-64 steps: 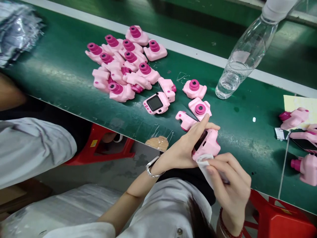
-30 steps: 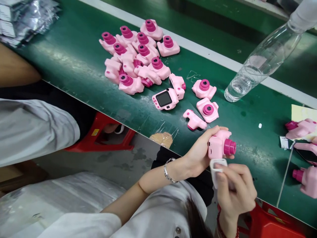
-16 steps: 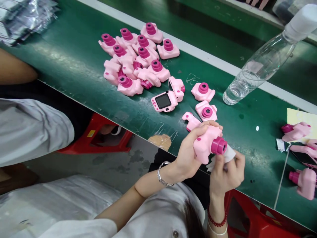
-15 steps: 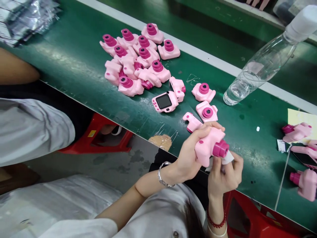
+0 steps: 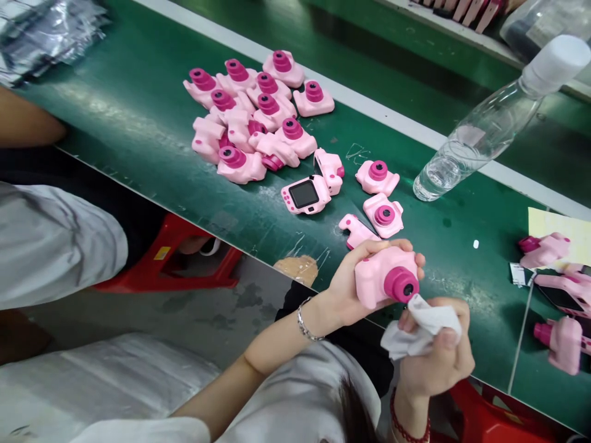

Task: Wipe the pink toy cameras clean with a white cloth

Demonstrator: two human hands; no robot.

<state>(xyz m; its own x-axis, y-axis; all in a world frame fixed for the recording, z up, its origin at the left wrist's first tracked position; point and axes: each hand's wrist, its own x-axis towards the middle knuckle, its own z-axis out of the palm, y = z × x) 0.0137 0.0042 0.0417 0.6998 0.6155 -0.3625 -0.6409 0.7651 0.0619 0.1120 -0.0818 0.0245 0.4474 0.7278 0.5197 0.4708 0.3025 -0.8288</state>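
Note:
A pink toy camera (image 5: 375, 278) with a magenta lens barrel is gripped in my left hand (image 5: 344, 289), its lens facing right and towards me. My right hand (image 5: 438, 357) pinches a crumpled white cloth (image 5: 434, 320), whose tip is right beside the lens rim; whether it touches I cannot tell. Just beyond my left hand, a camera with its lens up (image 5: 384, 214) and another lying on its side (image 5: 357, 231) rest on the green table. A camera with its dark screen up (image 5: 305, 194) lies further left.
Several pink cameras (image 5: 268, 104) are clustered at the back left of the table (image 5: 152, 135). A clear water bottle (image 5: 475, 135) stands at the right. More cameras (image 5: 558, 341) lie at the right edge by a yellow paper (image 5: 582, 237). A co-worker's sleeve (image 5: 60, 240) shows at left.
My left hand has turned the camera so its lens faces more towards me. My right hand has drawn back right and down from under the lens, showing more of the cloth.

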